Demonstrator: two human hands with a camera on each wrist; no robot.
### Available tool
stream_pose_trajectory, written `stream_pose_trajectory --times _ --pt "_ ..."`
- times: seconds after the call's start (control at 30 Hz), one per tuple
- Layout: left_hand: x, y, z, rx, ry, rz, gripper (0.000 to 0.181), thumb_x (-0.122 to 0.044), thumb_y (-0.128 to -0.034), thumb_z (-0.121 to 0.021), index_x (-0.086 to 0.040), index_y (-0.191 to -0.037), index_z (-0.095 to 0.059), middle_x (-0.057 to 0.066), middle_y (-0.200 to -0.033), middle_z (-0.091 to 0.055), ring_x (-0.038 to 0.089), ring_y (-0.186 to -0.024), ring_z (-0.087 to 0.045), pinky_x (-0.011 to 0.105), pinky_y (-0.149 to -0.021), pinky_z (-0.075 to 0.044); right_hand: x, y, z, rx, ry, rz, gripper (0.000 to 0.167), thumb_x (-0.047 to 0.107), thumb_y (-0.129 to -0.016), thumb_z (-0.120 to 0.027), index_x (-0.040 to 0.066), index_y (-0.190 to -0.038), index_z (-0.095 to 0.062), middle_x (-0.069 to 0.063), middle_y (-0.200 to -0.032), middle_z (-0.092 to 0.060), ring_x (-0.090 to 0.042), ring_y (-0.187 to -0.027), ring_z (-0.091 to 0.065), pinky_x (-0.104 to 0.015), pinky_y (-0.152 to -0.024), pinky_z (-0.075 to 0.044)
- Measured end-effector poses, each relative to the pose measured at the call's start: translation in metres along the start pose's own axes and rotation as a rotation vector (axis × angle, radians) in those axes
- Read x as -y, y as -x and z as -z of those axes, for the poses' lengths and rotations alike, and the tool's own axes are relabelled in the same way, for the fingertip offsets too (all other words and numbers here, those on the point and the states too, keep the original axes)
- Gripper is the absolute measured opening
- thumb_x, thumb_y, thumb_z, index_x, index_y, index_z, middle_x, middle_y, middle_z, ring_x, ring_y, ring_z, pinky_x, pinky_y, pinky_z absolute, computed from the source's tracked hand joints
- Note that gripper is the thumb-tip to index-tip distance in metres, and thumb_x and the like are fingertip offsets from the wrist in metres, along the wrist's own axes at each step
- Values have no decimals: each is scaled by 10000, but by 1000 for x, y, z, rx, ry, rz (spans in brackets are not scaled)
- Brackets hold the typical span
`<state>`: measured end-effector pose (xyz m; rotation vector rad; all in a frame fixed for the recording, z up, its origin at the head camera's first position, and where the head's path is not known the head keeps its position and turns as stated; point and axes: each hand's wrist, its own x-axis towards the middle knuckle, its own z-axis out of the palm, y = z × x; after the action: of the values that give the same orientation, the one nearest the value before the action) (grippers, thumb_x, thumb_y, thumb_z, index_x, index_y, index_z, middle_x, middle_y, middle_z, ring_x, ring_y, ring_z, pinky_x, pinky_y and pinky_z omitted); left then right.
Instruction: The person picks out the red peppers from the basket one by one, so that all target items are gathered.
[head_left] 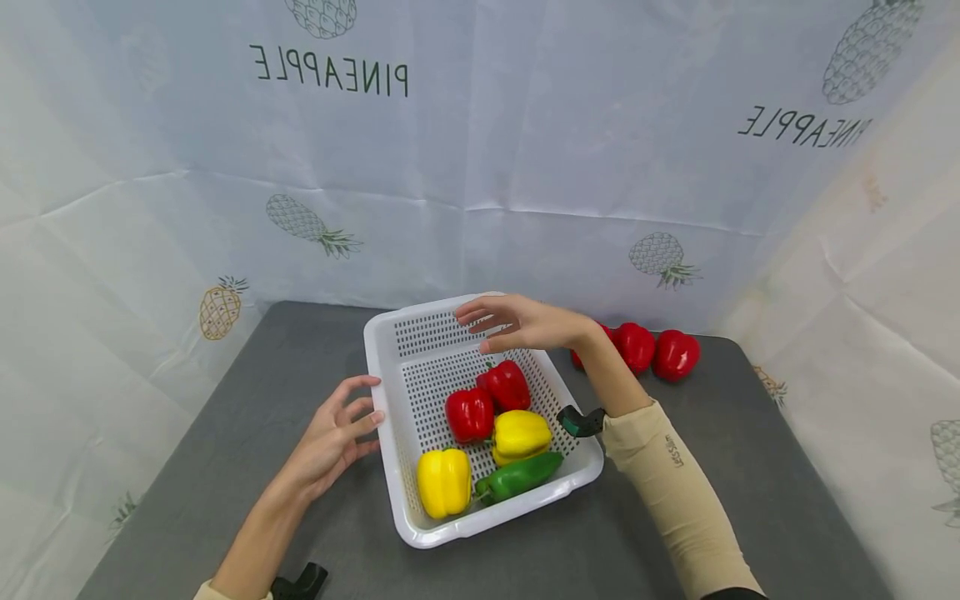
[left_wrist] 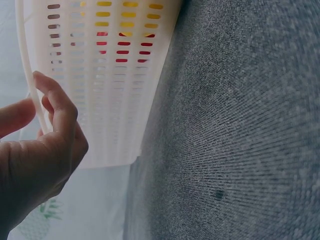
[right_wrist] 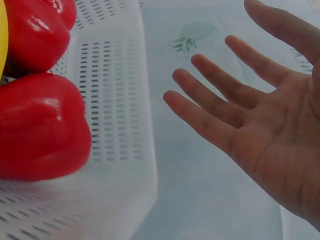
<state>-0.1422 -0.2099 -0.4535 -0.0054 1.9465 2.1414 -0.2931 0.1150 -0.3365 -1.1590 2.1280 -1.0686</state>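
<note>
A white perforated plastic basket (head_left: 517, 507) sits on the grey table. My left hand (head_left: 337, 437) holds its left rim; the left wrist view has the thumb on one side of the rim (left_wrist: 26, 60) and curled fingers on the other. Inside lie two red bell peppers (head_left: 470, 415), two yellow bell peppers (head_left: 444, 483) and a long green pepper (head_left: 519, 477). Over the basket's far right part hovers my right hand (head_left: 528, 325), with nothing in it. Its fingers are spread and nearly straight in the right wrist view, apart from the red pepper (right_wrist: 42, 127).
Three red bell peppers (head_left: 677, 356) lie in a row on the table (head_left: 750, 467) at the back right, one partly behind my right forearm. A pale cloth (head_left: 480, 150) printed with pineapples hangs behind the table and along its sides.
</note>
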Motion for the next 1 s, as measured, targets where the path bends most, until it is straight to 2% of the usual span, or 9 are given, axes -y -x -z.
stream_pose_trajectory --times 0.2,0.4,0.57,0.8,1.0 --pt "1 1 1 6 3 -10 652 -99 -1058 -690 -161 -1586 -312 106 -1390 -605 249 -1207 -642 383 -946 -643 -9 -20 -10 51 -21 0 629 135 -985 -741 87 -1570 -515 -159 -1603 -566 -366 -1453 -606 -478 -1146 -573" --pt "1 0 0 8 8 -15 649 -95 -1058 -686 -149 -1584 -308 114 -1379 -605 246 -1195 -649 392 -946 -643 -21 -29 -20 134 -51 -63 664 143 -962 -751 73 -1574 -502 -217 -1601 -555 -457 -1473 -567 -474 -1127 -586" --pt "0 0 0 6 0 -8 656 -106 -1060 -687 -150 -1590 -303 128 -1392 -599 248 -1200 -648 394 -952 -643 -34 -36 -30 212 -69 -75 727 124 -927 -781 40 -1582 -479 -262 -1628 -508 -481 -1490 -536 -464 -1134 -582" --pt "0 0 -1 -8 1 0 656 -100 -1059 -687 -155 -1588 -303 131 -1400 -598 257 -1215 -642 396 -953 -643 -43 -45 -38 324 -130 -52 788 43 -888 -809 -1 -1593 -460 -270 -1658 -469 -491 -1518 -500 -594 -1213 -489" --pt "-1 0 -1 -3 -2 -3 655 -105 -1062 -684 -154 -1590 -301 168 -1426 -582 279 -1227 -636 404 -957 -644 -46 -47 -41 384 -174 -51 830 2 -844 -843 10 -1587 -471 -269 -1671 -451 -474 -1542 -478 -623 -1250 -436"
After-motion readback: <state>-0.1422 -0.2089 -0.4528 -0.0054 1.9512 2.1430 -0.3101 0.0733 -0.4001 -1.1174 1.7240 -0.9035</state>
